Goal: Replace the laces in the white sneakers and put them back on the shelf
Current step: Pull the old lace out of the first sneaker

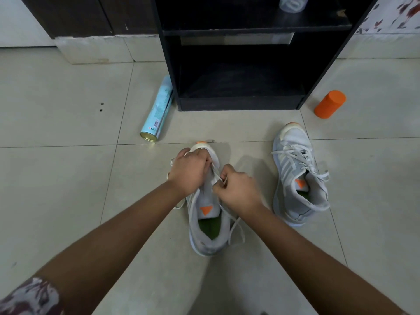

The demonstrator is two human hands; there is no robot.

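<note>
A patterned sleeve [29, 296] is seen at the lower left corner. A pale blue spray can [158, 110] lies on its side on the tiled floor [56, 178], just beside the left wall of a black shelf unit [238, 103].

The left forearm is stretched forward. The left hand [189, 171] is bent knuckles-up over the front part of a white sneaker [209, 223], which stands on the floor in front of the shelf unit with its toe pointing away. The shoe is grey-white, with an orange triangle on the tongue, a green insole and an orange toe tip. The left fingers are curled down together and grip the upper near the toe. Whether lace is also held beneath them cannot be told.

Just to the right, the right hand [238, 192] is held knuckles-up, its fingers closed. A white lace [236, 226] is pinched between its thumb and fingertips at the eyelets, and loose lace trails off the shoe's right side.

Farther right, a second sneaker [297, 176], loosely laced, stands on the floor. An orange cylinder [329, 104] sits beyond it.
</note>
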